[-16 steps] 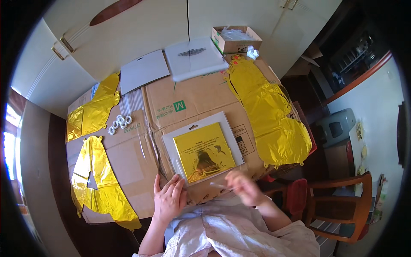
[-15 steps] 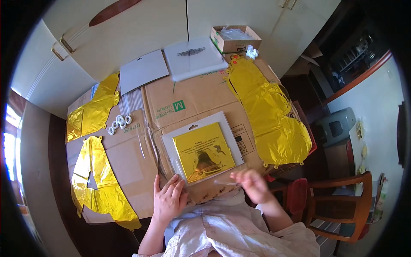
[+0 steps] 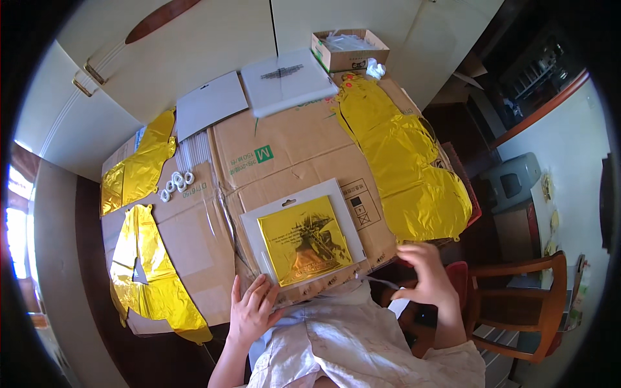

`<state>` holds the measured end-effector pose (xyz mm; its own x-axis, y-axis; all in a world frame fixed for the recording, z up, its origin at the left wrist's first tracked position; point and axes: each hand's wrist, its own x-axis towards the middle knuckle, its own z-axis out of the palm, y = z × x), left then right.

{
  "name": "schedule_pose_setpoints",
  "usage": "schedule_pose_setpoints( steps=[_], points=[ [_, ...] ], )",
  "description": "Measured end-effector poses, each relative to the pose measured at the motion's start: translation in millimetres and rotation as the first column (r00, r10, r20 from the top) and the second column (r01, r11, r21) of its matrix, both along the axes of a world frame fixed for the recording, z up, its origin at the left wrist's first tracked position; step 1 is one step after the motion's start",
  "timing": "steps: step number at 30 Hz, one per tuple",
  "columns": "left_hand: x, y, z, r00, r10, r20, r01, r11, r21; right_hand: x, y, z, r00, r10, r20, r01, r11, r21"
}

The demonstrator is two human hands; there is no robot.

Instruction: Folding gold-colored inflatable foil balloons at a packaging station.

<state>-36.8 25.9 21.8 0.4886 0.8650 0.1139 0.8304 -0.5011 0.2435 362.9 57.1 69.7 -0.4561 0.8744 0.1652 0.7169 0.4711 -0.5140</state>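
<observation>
Gold foil packet [image 3: 305, 242] lies flat on a white card [image 3: 347, 226] near the tabletop [image 3: 284, 129] edge, within easy reach; left hand [image 3: 254, 312], loosely spread, perhaps steadies things; right hand [image 3: 435, 282]'s wide grip seems empty.

two bare hands: one left hand [image 3: 253, 310] at the near edge of the cardboard-covered table [image 3: 310, 149], one right hand [image 3: 428, 278] off its near right corner. at least three spread gold foil balloons: one balloon [image 3: 137, 165] at the far left corner, one lower balloon [image 3: 169, 299] at the near left corner, one larger balloon [image 3: 420, 174] along the right edge, its layers uncountable. one folded gold foil square [image 3: 304, 239] by the near edge. two hang-hole cards: one backing card [image 3: 347, 222] beneath that square, one grey card [image 3: 212, 107] at the far edge. at least five white ribbon rolls [image 3: 188, 177], overlapping, toward the left edge. one open carton [image 3: 351, 61] and one crumpled tissue [image 3: 375, 69] at the far right corner
</observation>
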Motion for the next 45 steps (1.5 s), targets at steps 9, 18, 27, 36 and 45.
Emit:
schedule_pose_setpoints(
  steps=[9,18,27,36,45],
  points=[
    [-0.9,-4.3,-2.9,0.999,-0.004,0.044,0.003,1.000,0.029,-64.7,-17.9,-61.8,0.973,-0.051,0.224,-0.015,0.959,0.283],
    [0.2,-5.5,-7.0,0.998,-0.001,0.067,-0.003,0.998,0.068,-81.3,-22.2,-62.5,0.978,-0.201,-0.060,0.209,0.957,0.200],
    [-0.6,-10.0,-8.4,0.994,-0.038,0.099,0.027,0.994,0.110,-37.8,-32.1,-79.1,0.612,-0.431,-0.663,0.282,0.902,-0.326],
    [2.9,-13.1,-12.3,0.985,-0.049,0.164,0.010,0.973,0.231,-16.5,-20.2,-40.3,0.953,-0.194,-0.235,0.224,0.969,0.109],
    [10.2,-12.9,-10.8,0.964,-0.018,0.266,-0.055,0.963,0.263,-48.2,0.0,-62.3,0.960,0.025,0.278,-0.113,0.945,0.307]
  ],
)
